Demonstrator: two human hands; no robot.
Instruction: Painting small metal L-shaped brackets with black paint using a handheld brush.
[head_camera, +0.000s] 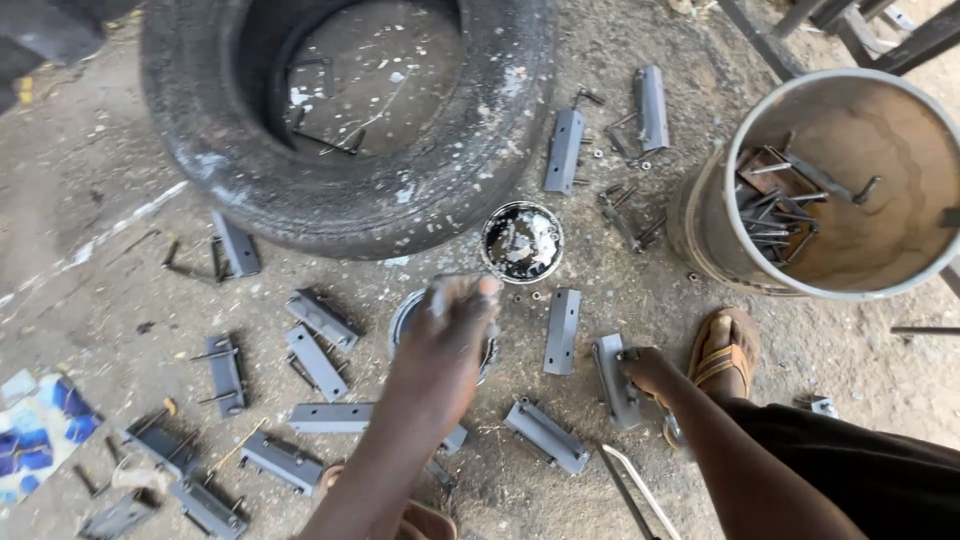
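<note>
My left hand (445, 345) hovers over a round tin (402, 318) on the ground. It is blurred, and its fingers close on a small grey object (447, 290), perhaps a brush. Just beyond it sits an open tin of glossy black paint (522, 241). My right hand (652, 372) grips one end of a grey metal bracket (612, 385) lying on the dirt. A flat grey metal plate (563, 330) lies between my two hands.
Several grey brackets (318, 362) and bolts lie scattered on the dirt floor. A worn tyre (350, 190) lies at the top. A large drum (830, 285) with metal rods inside stands at right. My sandalled foot (722, 352) rests by my right hand.
</note>
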